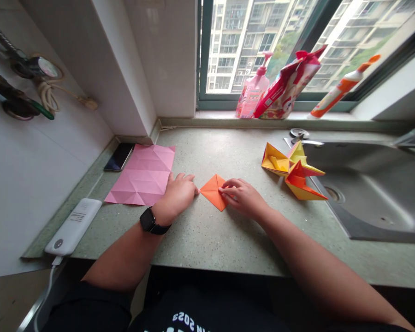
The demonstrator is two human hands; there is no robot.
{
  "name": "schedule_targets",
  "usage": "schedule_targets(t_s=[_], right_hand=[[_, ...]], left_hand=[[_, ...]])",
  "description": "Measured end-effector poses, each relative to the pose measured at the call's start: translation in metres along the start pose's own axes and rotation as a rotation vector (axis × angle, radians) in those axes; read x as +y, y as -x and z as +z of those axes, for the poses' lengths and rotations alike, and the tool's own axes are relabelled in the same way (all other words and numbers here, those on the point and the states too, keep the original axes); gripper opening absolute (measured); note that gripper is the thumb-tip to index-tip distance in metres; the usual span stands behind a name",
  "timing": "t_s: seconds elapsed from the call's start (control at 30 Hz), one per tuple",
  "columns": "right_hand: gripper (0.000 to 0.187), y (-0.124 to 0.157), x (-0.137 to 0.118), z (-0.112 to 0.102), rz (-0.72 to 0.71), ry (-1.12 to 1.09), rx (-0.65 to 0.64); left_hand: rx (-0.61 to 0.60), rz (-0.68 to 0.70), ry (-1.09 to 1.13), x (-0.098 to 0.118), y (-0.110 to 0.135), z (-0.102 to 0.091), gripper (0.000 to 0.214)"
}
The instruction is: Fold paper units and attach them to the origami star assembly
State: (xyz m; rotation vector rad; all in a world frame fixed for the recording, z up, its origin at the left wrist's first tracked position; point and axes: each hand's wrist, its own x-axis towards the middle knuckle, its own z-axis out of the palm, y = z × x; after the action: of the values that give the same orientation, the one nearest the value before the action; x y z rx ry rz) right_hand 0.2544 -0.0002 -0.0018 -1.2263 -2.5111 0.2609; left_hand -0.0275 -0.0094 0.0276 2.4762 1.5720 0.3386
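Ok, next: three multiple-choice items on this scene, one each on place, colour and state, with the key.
1. Where is the creased pink paper? A) left of the left hand B) in the sink C) on the windowsill
2. What colour is the small folded paper by the right hand? A) blue B) orange C) green
3. How is the smartphone placed? A) propped upright B) held in a hand C) lying flat on the counter

1: A, it lies beside that hand.
2: B, orange shows between the hands.
3: C, it lies flat beside the pink paper.

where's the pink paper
In the head view, the creased pink paper lies on the counter left of the left hand, next to a phone.
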Motion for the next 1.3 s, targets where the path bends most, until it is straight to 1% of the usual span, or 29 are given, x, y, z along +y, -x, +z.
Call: schedule_targets(t_s=[0.07, 0.13, 0.17, 0.23, 0.27, 0.33, 0.4, 0.5, 0.6, 0.67, 0.77, 0.87, 0.97, 1.07, 1.13, 1.2, 1.27, 1.3], right_hand=[[0.026, 0.000, 0.001, 0.000, -0.001, -0.004, 0.001], [0.025, 0.000, 0.002, 0.001, -0.011, -0.010, 0.011], [0.025, 0.000, 0.003, 0.001, -0.018, -0.013, 0.018], [0.024, -0.001, 0.004, 0.003, -0.031, -0.020, 0.031], [0.024, -0.001, 0.004, 0.003, -0.035, -0.023, 0.035], [0.025, -0.001, 0.004, 0.003, -0.043, -0.031, 0.042], [0.026, 0.000, 0.004, 0.002, -0.058, -0.042, 0.039], [0.026, 0.002, 0.008, 0.000, -0.043, -0.044, 0.041], [0.029, 0.007, 0.017, -0.004, 0.069, -0.020, 0.077], [0.038, 0.009, 0.024, -0.008, 0.138, -0.037, 0.091], [0.048, 0.011, 0.032, -0.014, 0.191, -0.155, 0.079], [0.049, 0.011, 0.034, -0.015, 0.268, -0.317, 0.053], [0.048, 0.009, 0.031, -0.012, 0.327, -0.469, 0.061], [0.047, 0.007, 0.024, -0.010, 0.324, -0.601, 0.092], [0.044, 0.005, 0.017, -0.011, 0.294, -0.655, 0.142], [0.041, 0.006, 0.009, -0.015, 0.215, -0.642, 0.249], [0.041, 0.007, 0.000, -0.021, 0.075, -0.546, 0.399], [0.042, 0.008, -0.005, -0.024, -0.011, -0.470, 0.475]], left_hand=[[0.016, -0.010, -0.003, -0.003, -0.002, -0.003, 0.029], [0.084, 0.001, 0.003, -0.002, -0.006, -0.004, 0.031], [0.128, 0.029, 0.020, -0.001, -0.008, -0.004, 0.033], [0.177, 0.143, 0.092, 0.006, -0.012, -0.001, 0.037], [0.170, 0.217, 0.140, 0.009, -0.013, 0.002, 0.035], [0.107, 0.341, 0.211, 0.016, -0.014, 0.010, 0.030], [0.034, 0.393, 0.237, 0.019, -0.014, 0.017, 0.035], [-0.025, 0.390, 0.246, 0.016, -0.015, 0.026, 0.049], [-0.016, 0.380, 0.273, 0.011, -0.017, 0.030, 0.055], [0.005, 0.380, 0.297, 0.009, -0.018, 0.030, 0.057], [0.035, 0.369, 0.332, 0.011, -0.018, 0.029, 0.048], [0.065, 0.335, 0.378, 0.014, -0.017, 0.028, 0.032], [0.093, 0.314, 0.419, 0.016, -0.017, 0.031, 0.031], [0.169, 0.309, 0.465, 0.015, -0.019, 0.034, 0.041], [0.278, 0.313, 0.486, 0.014, -0.020, 0.033, 0.051], [0.421, 0.309, 0.476, 0.014, -0.020, 0.030, 0.062], [0.548, 0.306, 0.444, 0.016, -0.019, 0.024, 0.068], [0.591, 0.317, 0.424, 0.017, -0.018, 0.020, 0.067]])
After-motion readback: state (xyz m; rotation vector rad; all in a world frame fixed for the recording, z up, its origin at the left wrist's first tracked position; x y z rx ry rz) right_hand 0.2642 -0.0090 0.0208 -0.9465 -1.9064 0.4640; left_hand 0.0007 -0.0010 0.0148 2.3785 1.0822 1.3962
